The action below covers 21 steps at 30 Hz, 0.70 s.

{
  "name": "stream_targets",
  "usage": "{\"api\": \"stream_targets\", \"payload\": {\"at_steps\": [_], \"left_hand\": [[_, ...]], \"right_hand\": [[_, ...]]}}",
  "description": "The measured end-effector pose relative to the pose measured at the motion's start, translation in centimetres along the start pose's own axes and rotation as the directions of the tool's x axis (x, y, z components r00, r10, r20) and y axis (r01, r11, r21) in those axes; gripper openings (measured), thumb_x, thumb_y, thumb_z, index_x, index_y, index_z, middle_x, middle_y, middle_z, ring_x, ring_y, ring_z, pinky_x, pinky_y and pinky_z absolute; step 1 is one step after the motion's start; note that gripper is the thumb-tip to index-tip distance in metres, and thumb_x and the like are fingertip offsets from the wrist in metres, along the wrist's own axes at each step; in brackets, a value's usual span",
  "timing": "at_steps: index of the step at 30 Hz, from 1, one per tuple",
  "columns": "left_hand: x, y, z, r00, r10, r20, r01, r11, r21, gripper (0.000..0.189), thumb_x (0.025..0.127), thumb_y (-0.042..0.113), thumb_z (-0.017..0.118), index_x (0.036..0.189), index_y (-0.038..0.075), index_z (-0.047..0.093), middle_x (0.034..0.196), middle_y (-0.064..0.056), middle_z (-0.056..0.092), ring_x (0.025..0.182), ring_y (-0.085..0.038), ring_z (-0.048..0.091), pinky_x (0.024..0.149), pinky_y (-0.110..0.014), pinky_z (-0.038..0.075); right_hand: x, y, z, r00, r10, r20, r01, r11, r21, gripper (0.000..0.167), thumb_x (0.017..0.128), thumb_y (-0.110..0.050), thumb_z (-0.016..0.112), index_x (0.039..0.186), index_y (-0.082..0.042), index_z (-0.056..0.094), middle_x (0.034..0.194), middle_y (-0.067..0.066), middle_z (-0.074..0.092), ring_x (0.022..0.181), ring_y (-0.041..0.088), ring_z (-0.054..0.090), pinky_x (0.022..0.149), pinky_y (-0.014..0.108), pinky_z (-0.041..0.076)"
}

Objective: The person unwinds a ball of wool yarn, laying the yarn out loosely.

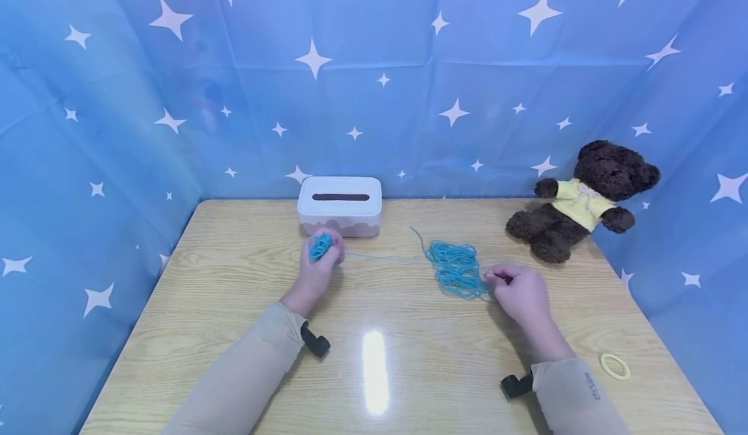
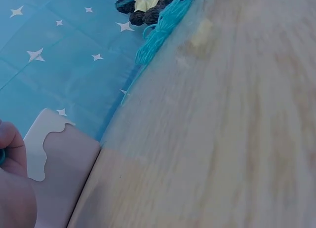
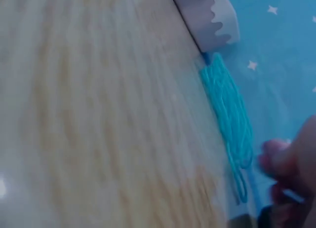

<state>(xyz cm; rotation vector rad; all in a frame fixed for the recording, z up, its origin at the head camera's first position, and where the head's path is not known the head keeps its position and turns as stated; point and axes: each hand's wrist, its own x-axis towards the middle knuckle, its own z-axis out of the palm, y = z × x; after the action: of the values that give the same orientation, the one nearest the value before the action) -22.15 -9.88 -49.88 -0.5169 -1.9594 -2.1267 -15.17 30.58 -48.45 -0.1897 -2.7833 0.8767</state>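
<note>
My left hand (image 1: 320, 263) grips a small wound bundle of blue yarn (image 1: 320, 247) just in front of the tissue box. A thin strand runs from it nearly straight to the right, toward the fingertips of my right hand (image 1: 523, 292). Thumb and forefinger of that hand pinch together on the line of this strand, at the right edge of a loose heap of blue yarn (image 1: 456, 267). Long folded loops make up the heap, and a loose end sticks out at its upper left. In the right wrist view the right hand is blurred beside the yarn heap (image 3: 227, 112).
A white and mauve tissue box (image 1: 340, 209) stands at the table's back edge. At the back right sits a dark brown teddy bear (image 1: 575, 204) in a yellow shirt. Near the right forearm lies a pale yellow ring (image 1: 615, 366). Blue star-print curtain (image 1: 380, 97) surrounds the table (image 1: 432, 357).
</note>
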Motion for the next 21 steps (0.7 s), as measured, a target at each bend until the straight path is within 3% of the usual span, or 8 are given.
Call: {"api": "stream_targets", "payload": {"at_steps": [3, 6, 10, 13, 17, 21], "left_hand": [[-0.1, -0.2, 0.0, 0.999, -0.026, 0.039, 0.026, 1.0, 0.008, 0.007, 0.097, 0.004, 0.062, 0.097, -0.002, 0.059, 0.088, 0.003, 0.063, 0.075, -0.011, 0.059, 0.071, -0.022, 0.054], [-0.3, -0.2, 0.3, 0.995, -0.049, 0.085, 0.047, 0.999, 0.026, 0.012, 0.098, 0.006, 0.066, 0.102, -0.004, 0.061, 0.092, 0.003, 0.065, 0.079, -0.011, 0.061, 0.074, -0.022, 0.055], [-0.4, -0.2, 0.5, 0.991, -0.05, 0.125, 0.045, 0.998, 0.043, 0.01, 0.098, 0.003, 0.066, 0.104, -0.003, 0.061, 0.095, 0.004, 0.066, 0.083, -0.01, 0.063, 0.078, -0.022, 0.056], [-0.5, -0.1, 0.7, 0.987, -0.048, 0.15, 0.043, 0.998, 0.036, 0.01, 0.098, 0.002, 0.066, 0.104, -0.005, 0.061, 0.095, 0.004, 0.065, 0.083, -0.009, 0.063, 0.077, -0.022, 0.057], [-0.5, 0.0, 0.8, 0.984, -0.041, 0.175, 0.042, 0.999, 0.0, 0.012, 0.098, 0.001, 0.066, 0.104, -0.008, 0.059, 0.095, 0.004, 0.064, 0.081, -0.008, 0.062, 0.076, -0.021, 0.057], [-0.4, 0.1, 0.8, 0.979, -0.032, 0.2, 0.037, 0.999, -0.024, 0.012, 0.099, 0.0, 0.064, 0.103, -0.009, 0.057, 0.096, 0.004, 0.063, 0.08, -0.009, 0.062, 0.075, -0.021, 0.057]], "right_hand": [[-0.2, 0.3, -0.1, 0.996, -0.023, 0.086, 0.026, 0.999, -0.042, 0.015, 0.102, -0.022, 0.077, 0.109, -0.012, 0.086, 0.106, 0.012, 0.084, 0.082, 0.019, 0.07, 0.074, 0.036, 0.052], [-0.3, 0.2, -0.2, 0.993, -0.044, 0.106, 0.05, 0.997, -0.061, 0.018, 0.103, -0.024, 0.077, 0.114, -0.011, 0.086, 0.114, 0.014, 0.083, 0.089, 0.023, 0.072, 0.075, 0.038, 0.052], [-0.4, -0.4, 0.0, 0.994, -0.075, 0.074, 0.079, 0.996, -0.049, 0.024, 0.101, -0.02, 0.079, 0.122, -0.01, 0.083, 0.105, 0.011, 0.082, 0.081, 0.018, 0.069, 0.067, 0.031, 0.05], [-0.6, -1.6, 0.8, 0.989, -0.15, 0.019, 0.15, 0.989, 0.001, 0.026, 0.1, -0.018, 0.081, 0.124, -0.008, 0.081, 0.099, 0.009, 0.081, 0.074, 0.013, 0.065, 0.062, 0.027, 0.049], [-0.9, -5.0, 2.6, 0.956, -0.294, 0.017, 0.292, 0.952, 0.096, 0.024, 0.101, -0.019, 0.08, 0.122, -0.007, 0.08, 0.106, 0.009, 0.081, 0.077, 0.011, 0.066, 0.067, 0.026, 0.054], [-1.3, -9.6, 4.7, 0.914, -0.391, 0.111, 0.364, 0.909, 0.202, 0.031, 0.103, -0.024, 0.078, 0.131, -0.009, 0.078, 0.117, 0.008, 0.082, 0.083, 0.011, 0.07, 0.072, 0.026, 0.059]]}}
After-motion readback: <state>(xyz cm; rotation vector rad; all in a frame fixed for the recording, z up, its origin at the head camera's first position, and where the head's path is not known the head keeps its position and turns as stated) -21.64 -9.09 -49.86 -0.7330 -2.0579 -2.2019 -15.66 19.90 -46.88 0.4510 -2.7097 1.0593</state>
